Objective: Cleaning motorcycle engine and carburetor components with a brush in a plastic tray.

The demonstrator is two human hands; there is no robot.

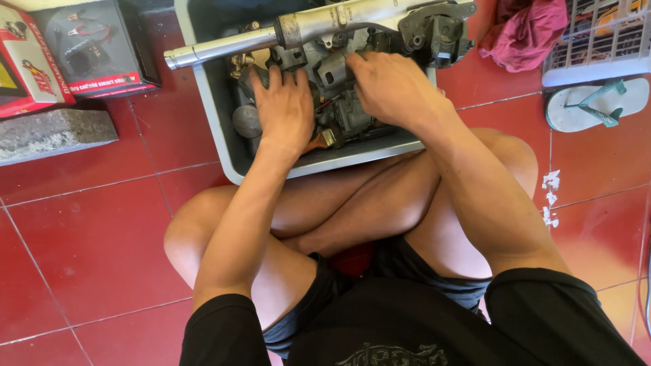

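Both grips are down among the metal parts in the grey tub (217, 102). The left hand (285, 108) lies palm down with its fingers loosely spread and curled over the pile; whether they close around any one piece cannot be told from here. The right hand (393, 88) is more bunched, its fingers bent and pressed onto a grey, greasy engine part (346, 115) near the middle of the tub, and its fingertips are hidden among the parts, so the hold itself stays unclear.

That engine part looks like a small cast block, dull silver with dark oily patches and odd fittings sticking out. It sits in the near half of the tub, between the two hands.

The tub is a rectangular plastic box on the red tiled floor (95, 237), just beyond the seated person's crossed legs. It is crammed with dark metal bits, a round knob-like piece at the left, and what seems to be a brush with a wooden handle (322, 140) by the near wall. A long silver tube (271, 37) lies slanting across the tub's far side, its left end sticking out past the rim, its right end joined to a dark bracket (434, 30).

Far left lie cardboard boxes (68, 47) and a grey stone block (54, 132). Far right are a crumpled red cloth (522, 34), a white basket (597, 41) and a pale sandal (597, 105).
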